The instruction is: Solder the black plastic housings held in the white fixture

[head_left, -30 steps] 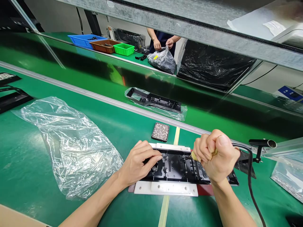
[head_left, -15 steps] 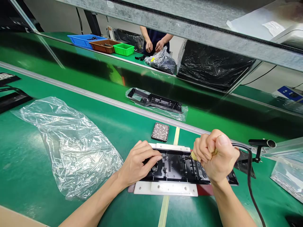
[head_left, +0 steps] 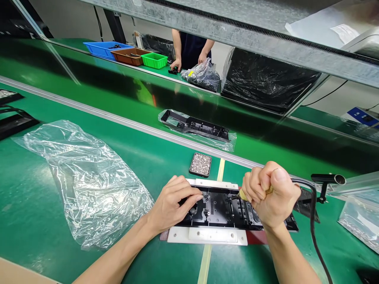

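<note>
The black housing (head_left: 220, 211) lies in a white fixture (head_left: 213, 236) on the bench (head_left: 166, 266), seemingly light and stiff, best held by its long edges. The right hand (head_left: 268, 195) wraps a corded tool (head_left: 242, 195); whether the left hand (head_left: 174, 205) pinches anything, I can't tell from here.

The right hand's grip (head_left: 271, 197) covers most of a yellowish handle (head_left: 242, 195), its dark tip (head_left: 233, 197) too small to tell. The left hand's grip (head_left: 174, 207) hides one end of the black housing (head_left: 220, 213). By the worktop's (head_left: 166, 163) far edge, a black frame (head_left: 17, 124) is cut off at left. The shelf (head_left: 207, 29) hides a co-worker's head.
</note>
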### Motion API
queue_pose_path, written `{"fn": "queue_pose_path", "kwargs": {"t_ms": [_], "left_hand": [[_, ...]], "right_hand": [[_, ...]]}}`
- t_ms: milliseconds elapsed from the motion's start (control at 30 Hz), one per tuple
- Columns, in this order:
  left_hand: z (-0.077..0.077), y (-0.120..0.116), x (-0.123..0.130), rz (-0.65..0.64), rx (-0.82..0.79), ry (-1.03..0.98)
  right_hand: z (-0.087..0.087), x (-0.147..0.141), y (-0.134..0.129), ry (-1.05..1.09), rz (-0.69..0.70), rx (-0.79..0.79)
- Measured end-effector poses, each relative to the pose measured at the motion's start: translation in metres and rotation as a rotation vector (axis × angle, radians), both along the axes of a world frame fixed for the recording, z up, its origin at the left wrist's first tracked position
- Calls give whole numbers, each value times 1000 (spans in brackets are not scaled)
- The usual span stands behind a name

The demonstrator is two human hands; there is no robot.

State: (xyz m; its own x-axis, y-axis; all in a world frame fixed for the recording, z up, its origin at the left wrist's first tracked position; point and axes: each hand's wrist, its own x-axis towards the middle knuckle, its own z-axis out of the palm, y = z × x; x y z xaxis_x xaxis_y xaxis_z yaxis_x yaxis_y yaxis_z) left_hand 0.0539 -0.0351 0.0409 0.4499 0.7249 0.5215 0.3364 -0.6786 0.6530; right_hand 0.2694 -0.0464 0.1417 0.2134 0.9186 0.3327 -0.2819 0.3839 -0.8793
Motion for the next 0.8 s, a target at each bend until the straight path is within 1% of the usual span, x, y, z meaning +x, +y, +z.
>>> {"fn": "queue_pose_path", "kwargs": {"t_ms": [300,800], "left_hand": [[-3,0,0,-2,-8,3],[-4,0,2,-17,-25,-10]], "right_hand": [[-1,2,0,-7,9,7],[-2,4,1,-13,13,13]]}}
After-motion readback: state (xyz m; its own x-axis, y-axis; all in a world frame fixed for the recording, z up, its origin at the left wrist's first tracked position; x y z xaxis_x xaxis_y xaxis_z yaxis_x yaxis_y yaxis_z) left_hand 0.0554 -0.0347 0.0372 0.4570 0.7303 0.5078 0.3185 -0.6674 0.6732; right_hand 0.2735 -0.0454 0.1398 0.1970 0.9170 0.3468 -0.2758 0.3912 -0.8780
